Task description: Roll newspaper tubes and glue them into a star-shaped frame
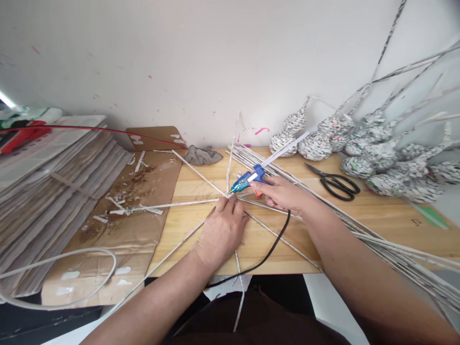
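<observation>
A blue hot glue gun [253,176] with an orange trigger is gripped in my right hand [275,192], a white glue stick sticking out of its back. Its nozzle points down at the crossing of several rolled paper tubes [190,203], which spread out like a star over the wooden tabletop. My left hand [224,225] has its fingers closed together on that crossing, right beside the nozzle; the crossing itself is partly hidden under them. From the gun's handle a black cord [276,243] loops down over the table's front edge.
Newspaper stacks [64,191] stand left, beside stained cardboard [143,230] with paper scraps. A grey cloth [203,155] lies at the back. To the right are black scissors [336,184], woven paper gourd shapes [314,146] against the wall and a long bundle of paper tubes [381,244].
</observation>
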A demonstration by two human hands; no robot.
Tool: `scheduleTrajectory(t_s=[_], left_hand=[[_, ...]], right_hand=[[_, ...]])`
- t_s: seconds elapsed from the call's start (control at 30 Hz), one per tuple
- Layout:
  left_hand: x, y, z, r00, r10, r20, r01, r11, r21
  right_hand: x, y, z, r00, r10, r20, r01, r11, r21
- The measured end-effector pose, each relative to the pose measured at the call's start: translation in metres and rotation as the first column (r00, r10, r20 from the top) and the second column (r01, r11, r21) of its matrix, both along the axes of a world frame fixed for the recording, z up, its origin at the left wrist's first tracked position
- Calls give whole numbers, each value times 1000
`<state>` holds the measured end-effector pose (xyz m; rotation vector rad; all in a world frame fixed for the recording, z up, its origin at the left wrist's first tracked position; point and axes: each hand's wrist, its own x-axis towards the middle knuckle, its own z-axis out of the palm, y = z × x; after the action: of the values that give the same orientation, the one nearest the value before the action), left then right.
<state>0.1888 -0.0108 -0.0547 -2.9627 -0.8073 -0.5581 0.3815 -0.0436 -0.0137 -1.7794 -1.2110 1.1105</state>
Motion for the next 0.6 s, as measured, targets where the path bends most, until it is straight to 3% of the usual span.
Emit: scheduleTrajectory(t_s=[0.27,0.6], left_hand=[[0,0,1,1000,2,-18,-2,1000,3],[-1,0,0,1000,0,4,0,1000,-3]], right_hand=[[8,2,-10,998,-8,62,8,1000,-2],[4,-4,8,995,67,79,-68,997,19]])
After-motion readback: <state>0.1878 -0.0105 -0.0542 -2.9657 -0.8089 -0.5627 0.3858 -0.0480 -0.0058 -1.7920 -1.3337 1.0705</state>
